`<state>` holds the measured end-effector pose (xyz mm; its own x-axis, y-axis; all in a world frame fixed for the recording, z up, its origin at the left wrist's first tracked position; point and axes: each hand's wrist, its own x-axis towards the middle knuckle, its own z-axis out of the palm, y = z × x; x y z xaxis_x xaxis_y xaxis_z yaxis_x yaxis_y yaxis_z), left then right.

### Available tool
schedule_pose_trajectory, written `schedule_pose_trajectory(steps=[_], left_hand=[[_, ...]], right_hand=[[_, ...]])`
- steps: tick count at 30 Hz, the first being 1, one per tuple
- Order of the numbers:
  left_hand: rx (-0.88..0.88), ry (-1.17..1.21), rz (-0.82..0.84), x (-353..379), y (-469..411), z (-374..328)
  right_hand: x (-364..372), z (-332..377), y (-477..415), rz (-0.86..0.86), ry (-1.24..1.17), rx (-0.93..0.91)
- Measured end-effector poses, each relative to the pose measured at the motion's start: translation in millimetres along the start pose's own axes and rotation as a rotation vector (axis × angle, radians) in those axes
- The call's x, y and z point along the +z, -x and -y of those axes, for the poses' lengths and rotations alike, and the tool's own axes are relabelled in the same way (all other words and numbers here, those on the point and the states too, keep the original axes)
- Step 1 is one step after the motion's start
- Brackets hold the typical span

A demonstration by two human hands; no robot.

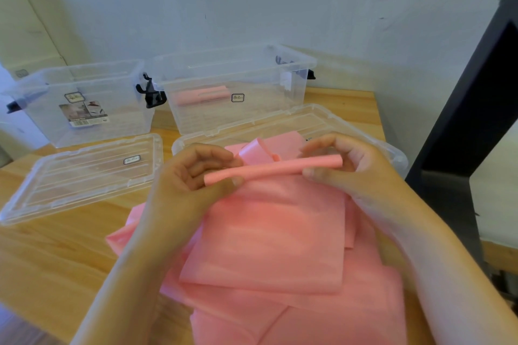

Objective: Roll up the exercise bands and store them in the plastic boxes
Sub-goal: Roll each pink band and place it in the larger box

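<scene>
A pink exercise band (pixel 269 235) lies in loose folds on the wooden table in front of me. Its far end is wound into a thin roll (pixel 273 169), held a little above the pile. My left hand (pixel 193 173) pinches the roll's left end between thumb and curled fingers. My right hand (pixel 344 165) pinches its right end the same way. Behind stand two clear plastic boxes without lids: the left box (pixel 81 87) looks empty, and the right box (pixel 297 84) holds one rolled pink band (pixel 203 94).
Two clear lids lie on the table (pixel 56 255): one (pixel 81 176) at the left, one (pixel 322 120) partly under the band pile. Black latches (pixel 150 95) stick out between the boxes. A dark frame (pixel 462 134) stands at the right, with a white wall behind.
</scene>
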<state>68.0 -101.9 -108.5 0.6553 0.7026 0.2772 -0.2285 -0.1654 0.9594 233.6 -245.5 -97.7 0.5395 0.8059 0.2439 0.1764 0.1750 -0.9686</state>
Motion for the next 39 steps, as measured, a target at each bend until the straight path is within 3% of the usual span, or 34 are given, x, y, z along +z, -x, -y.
schedule_pose_trajectory(steps=[5, 9, 17, 27, 32, 39], left_hand=[[-0.001, 0.011, -0.029, -2.4, 0.9, 1.0], [-0.088, 0.018, 0.035, -1.2, 0.6, 3.3], [-0.079, -0.045, 0.139, 0.1, 2.2, 2.3], [0.001, -0.01, 0.018, -0.6, 1.3, -0.5], [-0.098, 0.021, 0.066, 3.5, 3.7, -0.6], [-0.082, 0.005, 0.079, 0.7, 3.9, -3.6]], right_hand=[[2.5, 0.2, 0.6, -0.014, 0.047, 0.033], [2.7, 0.7, -0.3, -0.019, 0.019, -0.017], [2.9, -1.5, -1.7, -0.053, 0.076, -0.094], [5.0, -0.7, -0.1, 0.016, 0.083, 0.008], [3.5, -1.5, -1.8, -0.035, 0.015, -0.034], [2.5, -1.9, -1.9, -0.021, -0.007, -0.043]])
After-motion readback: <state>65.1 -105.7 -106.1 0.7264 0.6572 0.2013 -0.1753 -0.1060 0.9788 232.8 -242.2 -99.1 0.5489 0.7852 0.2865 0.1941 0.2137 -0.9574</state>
